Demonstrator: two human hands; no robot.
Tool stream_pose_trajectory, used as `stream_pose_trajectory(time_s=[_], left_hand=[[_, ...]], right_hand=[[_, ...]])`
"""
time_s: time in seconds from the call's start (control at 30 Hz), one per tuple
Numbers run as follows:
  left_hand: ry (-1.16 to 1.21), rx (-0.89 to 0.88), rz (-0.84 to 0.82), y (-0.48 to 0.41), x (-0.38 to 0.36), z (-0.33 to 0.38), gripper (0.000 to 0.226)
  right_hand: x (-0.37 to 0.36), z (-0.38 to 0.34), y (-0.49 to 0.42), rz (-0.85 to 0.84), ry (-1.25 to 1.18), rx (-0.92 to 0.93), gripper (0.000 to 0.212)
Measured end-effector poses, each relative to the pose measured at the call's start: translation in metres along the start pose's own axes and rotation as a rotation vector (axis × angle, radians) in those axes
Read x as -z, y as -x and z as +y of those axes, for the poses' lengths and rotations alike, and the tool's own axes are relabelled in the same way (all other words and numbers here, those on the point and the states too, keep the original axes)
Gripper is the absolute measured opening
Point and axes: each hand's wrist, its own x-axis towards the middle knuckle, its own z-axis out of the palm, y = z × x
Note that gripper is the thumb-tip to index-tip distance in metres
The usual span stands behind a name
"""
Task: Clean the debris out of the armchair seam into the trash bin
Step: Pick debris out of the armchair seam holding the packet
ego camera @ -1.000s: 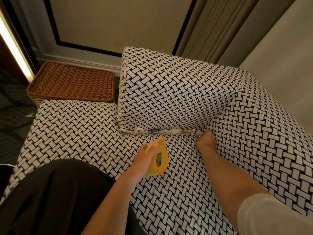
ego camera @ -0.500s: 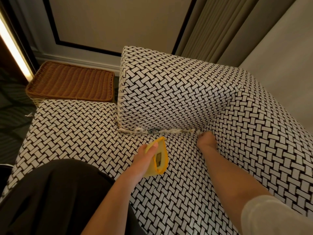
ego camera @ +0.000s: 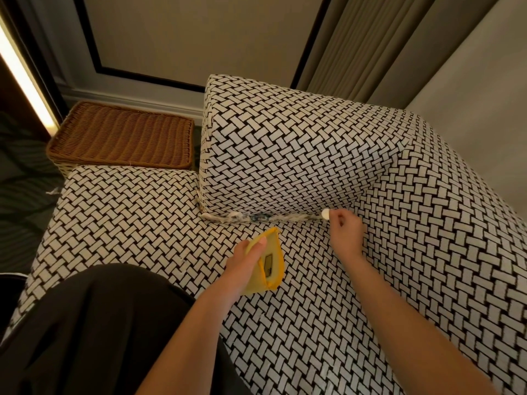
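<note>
The armchair (ego camera: 427, 238) has a black-and-white woven pattern. A line of pale and bluish debris (ego camera: 251, 217) lies in the seam between the seat and the arm cushion. My right hand (ego camera: 345, 232) hovers at the seam's right end and pinches a small white round piece (ego camera: 325, 214) between its fingertips. My left hand (ego camera: 248, 260) grips a yellow pouch-like holder (ego camera: 269, 266) a little in front of the seam's middle, its opening facing the seam. No trash bin shows in view.
A brown wicker basket lid (ego camera: 122, 135) sits on the floor behind the seat's left corner. A wall panel and curtains stand behind the chair. A dark-clothed leg (ego camera: 91, 323) rests on the seat at lower left.
My right hand has lifted out of the seam's right end and now pinches a small white piece. The left hand with the yellow holder has stayed in place.
</note>
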Motion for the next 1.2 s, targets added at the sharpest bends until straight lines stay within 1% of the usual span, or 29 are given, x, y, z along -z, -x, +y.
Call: stream_pose_trajectory(time_s=[0.03,0.1,0.2,0.27,0.33,0.4,0.47,0.53,0.57,0.63,0.73,0.83,0.87,0.97,1.07,1.2], left_hand=[[-0.012,0.016,0.038,-0.003,0.001,-0.001,0.071],[-0.041,0.044,0.074,-0.008,0.003,-0.002,0.066],[-0.01,0.039,0.023,0.005,0.0,0.004,0.062],[0.022,0.02,-0.014,0.024,0.001,0.004,0.058],[0.081,-0.019,-0.08,0.038,0.001,0.001,0.056],[0.121,-0.055,-0.103,0.042,0.001,0.001,0.064],[0.15,-0.071,-0.089,0.05,-0.006,-0.001,0.071],[0.165,-0.063,-0.071,0.056,-0.012,-0.007,0.096],[0.187,-0.062,-0.07,0.058,-0.015,-0.011,0.105],[0.208,-0.066,-0.065,0.061,-0.019,-0.017,0.107],[0.172,-0.06,-0.074,0.06,-0.019,-0.023,0.099],[0.194,-0.045,-0.074,0.057,-0.019,-0.026,0.075],[0.211,-0.04,-0.07,0.055,-0.019,-0.027,0.073],[0.215,-0.027,-0.076,0.053,-0.019,-0.026,0.078],[0.216,-0.02,-0.092,0.052,-0.019,-0.026,0.078],[0.215,-0.015,-0.082,0.049,-0.019,-0.027,0.062]], right_hand=[[0.003,-0.008,0.009,-0.032,-0.073,0.015,0.021],[0.01,-0.028,0.03,-0.135,-0.209,0.03,0.019],[0.019,-0.06,0.064,-0.275,-0.317,0.118,0.021],[0.021,-0.074,0.083,-0.336,-0.326,0.185,0.022],[0.021,-0.08,0.098,-0.373,-0.302,0.209,0.023],[0.018,-0.08,0.106,-0.376,-0.266,0.221,0.023],[0.021,-0.078,0.113,-0.37,-0.236,0.23,0.023],[0.025,-0.075,0.117,-0.367,-0.222,0.225,0.023],[0.027,-0.072,0.118,-0.367,-0.228,0.212,0.022],[0.033,-0.066,0.12,-0.376,-0.27,0.187,0.022],[0.041,-0.054,0.122,-0.369,-0.327,0.143,0.016],[0.044,-0.031,0.114,-0.272,-0.286,0.047,0.013],[0.044,-0.021,0.108,-0.231,-0.243,0.0,0.012],[0.039,0.014,0.087,-0.147,-0.149,-0.161,0.011],[0.031,0.04,0.065,-0.099,-0.07,-0.284,0.018],[0.023,0.046,0.036,-0.119,0.011,-0.36,0.031]])
